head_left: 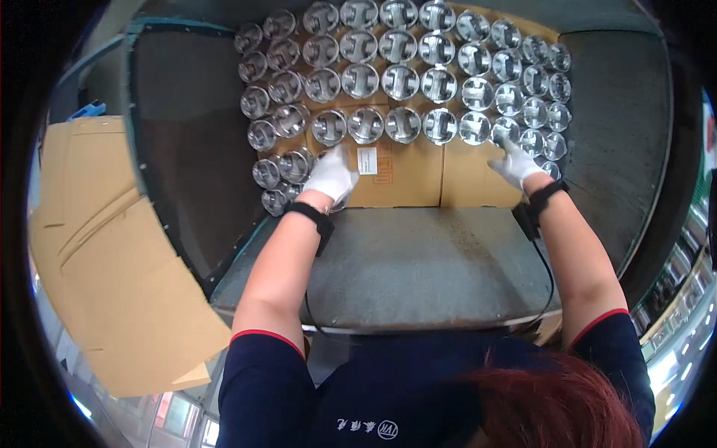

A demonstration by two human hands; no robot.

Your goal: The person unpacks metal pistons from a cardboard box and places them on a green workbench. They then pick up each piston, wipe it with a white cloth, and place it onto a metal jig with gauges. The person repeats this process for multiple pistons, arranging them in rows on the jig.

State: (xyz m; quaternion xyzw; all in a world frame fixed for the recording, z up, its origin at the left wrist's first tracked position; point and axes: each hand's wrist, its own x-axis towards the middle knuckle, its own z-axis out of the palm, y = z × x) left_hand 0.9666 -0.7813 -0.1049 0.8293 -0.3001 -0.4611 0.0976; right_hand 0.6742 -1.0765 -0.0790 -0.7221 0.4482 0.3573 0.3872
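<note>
Rows of shiny metal pistons [403, 125] stand on brown cardboard, with their hollow undersides and cross webs facing up. My left hand [332, 177], in a white glove, is over the left front pistons. Its fingers point away from me and partly cover a piston [322, 155]; their grip is hidden. Another piston [340, 203] shows partly beneath that wrist. On the right, my right hand [514, 163], gloved in white too, reaches toward the front pistons. Its thumb and forefinger are spread, with nothing visible between them. The fingertips are close to a piston [506, 128]; contact is unclear.
Dark padded walls [202, 134] rise left and right of the grey bench [418, 261]. Cardboard [478, 183] with a white label [367, 160] lies under the pistons. Large cardboard sheets [112, 261] stand outside at left. Black wrist straps [310, 216] with cables are on both my wrists.
</note>
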